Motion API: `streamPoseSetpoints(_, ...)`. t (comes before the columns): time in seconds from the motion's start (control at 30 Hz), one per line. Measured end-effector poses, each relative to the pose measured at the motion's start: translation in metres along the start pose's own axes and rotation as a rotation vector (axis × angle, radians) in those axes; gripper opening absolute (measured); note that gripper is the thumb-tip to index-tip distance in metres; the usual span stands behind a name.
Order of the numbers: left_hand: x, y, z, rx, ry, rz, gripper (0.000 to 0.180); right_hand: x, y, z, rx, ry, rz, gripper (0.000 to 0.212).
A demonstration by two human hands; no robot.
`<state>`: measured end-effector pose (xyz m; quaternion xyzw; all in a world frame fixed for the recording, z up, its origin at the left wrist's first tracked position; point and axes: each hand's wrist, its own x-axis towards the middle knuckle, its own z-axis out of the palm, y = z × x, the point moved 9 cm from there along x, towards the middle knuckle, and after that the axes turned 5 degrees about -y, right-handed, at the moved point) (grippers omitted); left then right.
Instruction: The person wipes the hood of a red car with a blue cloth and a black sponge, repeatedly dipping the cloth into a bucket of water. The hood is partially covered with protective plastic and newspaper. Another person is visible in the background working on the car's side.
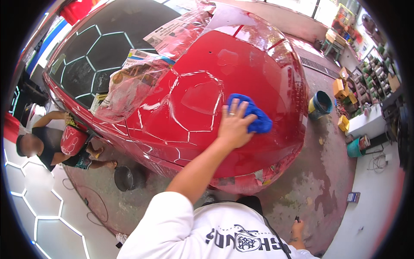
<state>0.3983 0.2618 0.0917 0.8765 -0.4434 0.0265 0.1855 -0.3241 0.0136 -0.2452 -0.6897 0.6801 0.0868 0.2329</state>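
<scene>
A glossy red car hood (202, 142) fills the middle of the view, with bright hexagonal light reflections on it. My left hand (236, 125) lies palm down near the hood's front, fingers bent over a bunched blue cloth (261, 118) and pressing it on the paint. Part of the cloth is hidden under the palm. Down by my right side, away from the car, my right hand (297, 227) is closed around a small dark object that I cannot make out. Newspaper and clear plastic masking (140, 75) covers the base of the windshield (92, 52).
At the car's left side a person (47, 144) crouches by the red side mirror (72, 140). A black bucket (124, 178) stands near them. Across the hood are a blue bucket (322, 103), a teal bucket (355, 147), a floor grate (318, 67) and shelves of cans (373, 73).
</scene>
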Motion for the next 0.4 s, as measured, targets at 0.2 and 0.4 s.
streamPoseSetpoints(0.2, -0.127, -0.19, -0.146, 0.234, 0.306, -0.288, 0.059, -0.044, 0.1, 0.055, 0.145, 0.029, 0.152, 0.043)
streamPoseSetpoints(0.4, -0.178, -0.229, -0.196, 0.353, 0.352, -0.549, 0.078, -0.086, -0.058, 0.041, 0.509, 0.112, -0.024, 0.051)
